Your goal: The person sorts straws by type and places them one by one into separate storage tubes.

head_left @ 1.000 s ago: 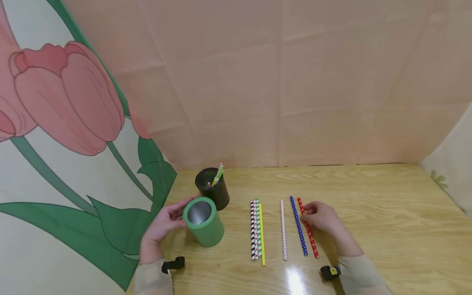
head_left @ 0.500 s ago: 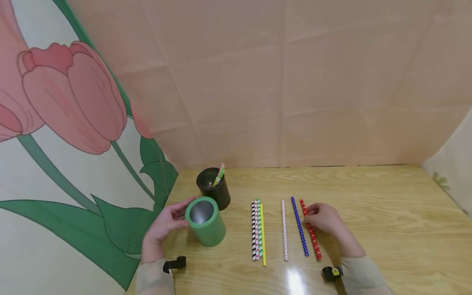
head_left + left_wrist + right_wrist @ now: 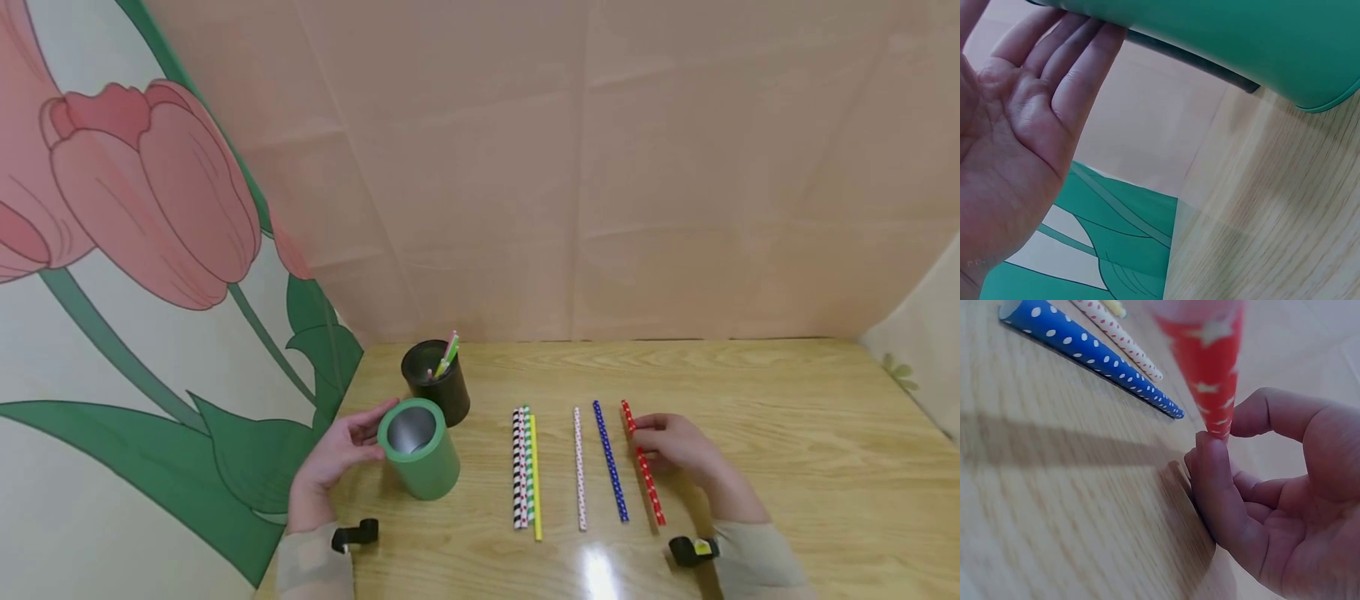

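In the head view my right hand (image 3: 678,446) pinches a red paper straw (image 3: 654,493) with white stars between thumb and fingertips. The right wrist view shows this straw (image 3: 1207,375) raised off the wood and pointing toward the camera. My left hand (image 3: 341,454) rests its fairly straight fingers and thumb against the left side of a green cup (image 3: 431,471) with a dark, shiny inside. Left of the red straw lie a blue dotted straw (image 3: 611,462) and a white straw with small dots (image 3: 580,467), set apart from each other.
Farther left, a yellow straw (image 3: 536,492) lies beside a green striped straw (image 3: 529,467) and a black striped straw (image 3: 517,471), with another patterned one among them. Behind the green cup stands a black holder (image 3: 442,396) with several thin colored sticks. A pink cloth (image 3: 600,208) hangs behind the table (image 3: 810,433).
My right hand has moved right with the red straw, widening its gap from the blue one, and the straw has come up off the table. The left hand and cup stay put.
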`<state>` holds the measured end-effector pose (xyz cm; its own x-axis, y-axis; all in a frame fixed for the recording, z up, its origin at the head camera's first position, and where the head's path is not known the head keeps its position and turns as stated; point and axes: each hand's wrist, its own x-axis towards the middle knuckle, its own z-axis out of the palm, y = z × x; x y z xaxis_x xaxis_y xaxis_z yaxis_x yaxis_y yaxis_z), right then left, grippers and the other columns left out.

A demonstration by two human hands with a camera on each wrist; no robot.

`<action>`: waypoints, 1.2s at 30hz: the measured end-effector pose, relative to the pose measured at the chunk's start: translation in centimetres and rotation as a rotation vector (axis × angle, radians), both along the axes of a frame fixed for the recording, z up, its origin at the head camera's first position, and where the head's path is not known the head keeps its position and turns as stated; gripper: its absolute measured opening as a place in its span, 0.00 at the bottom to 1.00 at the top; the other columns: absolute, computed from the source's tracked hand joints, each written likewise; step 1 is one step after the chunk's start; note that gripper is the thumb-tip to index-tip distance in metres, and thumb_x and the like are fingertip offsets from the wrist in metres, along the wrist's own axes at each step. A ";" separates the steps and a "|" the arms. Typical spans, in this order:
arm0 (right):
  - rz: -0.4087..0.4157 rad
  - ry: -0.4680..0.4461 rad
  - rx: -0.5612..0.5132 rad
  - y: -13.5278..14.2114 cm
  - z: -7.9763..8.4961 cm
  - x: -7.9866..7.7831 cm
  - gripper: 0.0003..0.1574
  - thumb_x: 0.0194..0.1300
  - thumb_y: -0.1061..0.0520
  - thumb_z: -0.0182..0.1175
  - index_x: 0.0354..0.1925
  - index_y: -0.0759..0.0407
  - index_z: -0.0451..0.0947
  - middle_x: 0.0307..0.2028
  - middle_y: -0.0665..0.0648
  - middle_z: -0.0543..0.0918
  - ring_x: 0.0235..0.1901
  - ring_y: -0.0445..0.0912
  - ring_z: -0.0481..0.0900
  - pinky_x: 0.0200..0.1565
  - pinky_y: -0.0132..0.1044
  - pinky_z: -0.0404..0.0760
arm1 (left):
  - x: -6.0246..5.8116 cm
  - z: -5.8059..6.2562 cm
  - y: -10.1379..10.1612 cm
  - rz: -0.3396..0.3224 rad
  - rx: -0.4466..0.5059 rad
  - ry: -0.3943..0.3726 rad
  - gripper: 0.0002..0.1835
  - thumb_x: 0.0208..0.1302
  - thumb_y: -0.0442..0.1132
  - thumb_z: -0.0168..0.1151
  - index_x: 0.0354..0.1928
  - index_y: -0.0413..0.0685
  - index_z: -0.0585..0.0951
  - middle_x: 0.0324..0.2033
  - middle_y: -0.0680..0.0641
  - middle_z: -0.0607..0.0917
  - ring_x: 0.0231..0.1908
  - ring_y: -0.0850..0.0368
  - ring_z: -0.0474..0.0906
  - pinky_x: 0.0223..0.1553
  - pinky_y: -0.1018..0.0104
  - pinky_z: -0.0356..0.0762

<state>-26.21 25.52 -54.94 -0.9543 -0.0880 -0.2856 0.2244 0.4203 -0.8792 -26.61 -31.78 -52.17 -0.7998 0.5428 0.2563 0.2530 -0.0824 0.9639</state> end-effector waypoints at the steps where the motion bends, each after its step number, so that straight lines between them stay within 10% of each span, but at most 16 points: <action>1: 0.003 -0.002 -0.006 0.1 0.0 0.0 0.32 0.75 0.57 0.63 0.67 0.78 0.70 0.54 0.69 0.82 0.44 0.50 0.84 0.45 0.43 0.88 | 0.0 0.0 0.0 0.000 0.000 -0.001 0.41 0.69 0.29 0.73 0.78 0.28 0.64 0.75 0.44 0.74 0.70 0.58 0.75 0.67 0.66 0.75; 36: -0.004 0.028 -0.174 1.3 0.6 0.0 0.40 0.77 0.57 0.62 0.75 0.78 0.60 0.60 0.70 0.80 0.47 0.47 0.85 0.50 0.43 0.89 | -0.4 -0.3 -0.3 0.012 -0.034 0.010 0.41 0.68 0.26 0.73 0.78 0.27 0.64 0.75 0.45 0.75 0.69 0.58 0.76 0.66 0.66 0.76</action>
<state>-26.16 26.82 -54.30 -0.9622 -0.1298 -0.2393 0.1998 0.2601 -0.9447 -26.97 -32.08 -52.48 -0.8037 0.5420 0.2455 0.2632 -0.0462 0.9636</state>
